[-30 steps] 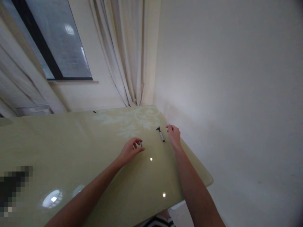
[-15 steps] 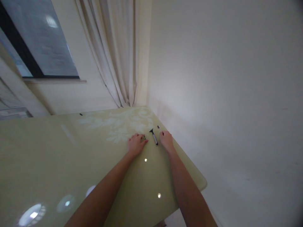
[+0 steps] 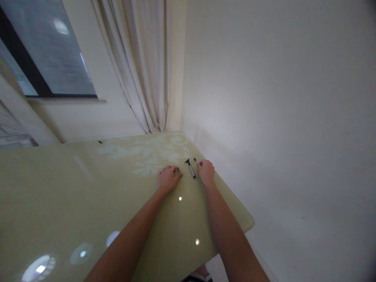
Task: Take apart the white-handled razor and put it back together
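A razor (image 3: 190, 169) with a dark head and a grey handle lies on the pale green table (image 3: 73, 196), between my hands. To its left, my left hand (image 3: 168, 178) rests on the table, thumb and fingers curled round a small dark green item (image 3: 179, 170) too small to identify. On the razor's right, my right hand (image 3: 206, 171) is closed on a thin, light-coloured stick with a dark tip (image 3: 195, 159). The fingers hide most of that stick.
A small black piece (image 3: 100, 142) lies at the table's back edge. Behind the table hang beige curtains (image 3: 143, 70) beside a window. The white wall (image 3: 264, 98) runs along the table's right side.
The dark-tipped stick in my right hand has shifted slightly left and down, towards the razor's head. My left hand has barely moved, and more of the dark green item shows.
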Motion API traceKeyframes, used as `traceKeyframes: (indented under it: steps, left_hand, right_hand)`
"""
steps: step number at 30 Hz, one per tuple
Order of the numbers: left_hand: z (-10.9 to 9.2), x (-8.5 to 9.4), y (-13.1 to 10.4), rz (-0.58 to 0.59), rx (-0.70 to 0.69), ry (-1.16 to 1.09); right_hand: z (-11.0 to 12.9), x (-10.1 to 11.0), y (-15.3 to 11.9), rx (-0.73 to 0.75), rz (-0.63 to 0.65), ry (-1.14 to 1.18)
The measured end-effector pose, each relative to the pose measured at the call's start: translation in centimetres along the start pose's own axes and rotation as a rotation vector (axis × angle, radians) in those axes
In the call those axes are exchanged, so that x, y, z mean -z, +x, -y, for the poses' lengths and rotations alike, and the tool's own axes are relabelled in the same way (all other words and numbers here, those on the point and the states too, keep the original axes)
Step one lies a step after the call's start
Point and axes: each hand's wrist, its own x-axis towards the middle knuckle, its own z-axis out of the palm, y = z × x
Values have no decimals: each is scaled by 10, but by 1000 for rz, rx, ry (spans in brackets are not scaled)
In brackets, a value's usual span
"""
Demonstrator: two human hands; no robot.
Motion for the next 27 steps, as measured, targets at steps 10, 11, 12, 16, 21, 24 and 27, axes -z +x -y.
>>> traceKeyframes:
  steps: [10, 11, 12, 16, 21, 24, 27]
  left_hand:
    - [1, 3, 0, -10, -22, -21]
    - [0, 4, 0, -9, -26, -29]
    - [-1, 5, 0, -5, -31, -41]
    - [8, 20, -7, 38, -77, -101]
    - [82, 66, -43, -8, -61, -48]
    - [143, 100, -73, -68, 119, 43]
    - [183, 123, -94, -146, 241, 164]
  right_hand:
    - [5, 4, -10, 55, -84, -26]
    - [6, 4, -11, 101, -102, -24]
    - [7, 4, -13, 150, -106, -23]
    - [12, -1, -19, 271, -33, -27]
    - [19, -8, -23, 308, 15, -59]
    - [21, -10, -23, 307, 46, -95]
    - [24, -10, -21, 290, 82, -139]
